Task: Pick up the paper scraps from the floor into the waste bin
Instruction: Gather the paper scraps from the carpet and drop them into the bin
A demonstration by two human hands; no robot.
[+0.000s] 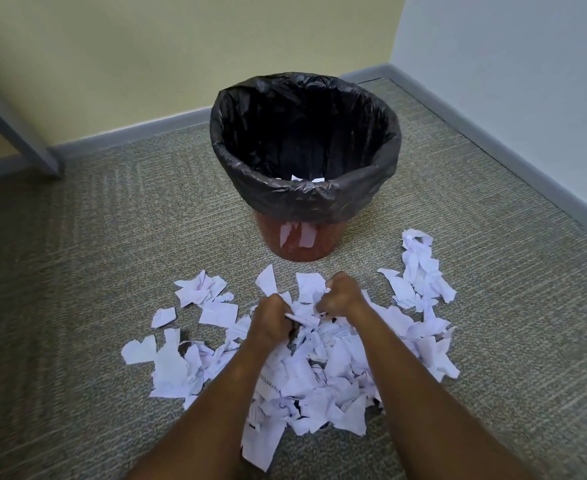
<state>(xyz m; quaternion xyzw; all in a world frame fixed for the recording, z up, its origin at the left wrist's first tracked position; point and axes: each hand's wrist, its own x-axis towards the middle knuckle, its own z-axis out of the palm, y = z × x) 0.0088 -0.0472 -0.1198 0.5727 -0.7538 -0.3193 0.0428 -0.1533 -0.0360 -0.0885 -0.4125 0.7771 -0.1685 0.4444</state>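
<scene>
While both forearms reach forward from the near edge, the left hand [271,320] and the right hand [342,295] are low on the far part of the scraps [319,375], side by side with a small gap between them. Each hand has its fingers curled down into the paper and grips a bunch of it. A white piece sticks out of the left hand towards the right one.

The scraps are white torn paper, some with print, and they lie in a wide heap on the carpet [94,271]. The heap is thick in the middle, and loose pieces are spread to the left. One band of pieces runs far and right, beside the bin [295,249].

The bin stands upright just beyond the heap, apart from the hands. It is orange-red, and a black bag [306,199] lines it and folds over the rim. A few white pieces show inside, low behind the near rim, and pale shapes show through its near side.

Behind the bin a yellow wall [181,46] meets a pale one at the corner, with a grey skirting [129,133] along the bottom. A grey leg [18,129] slants down at the far left.
</scene>
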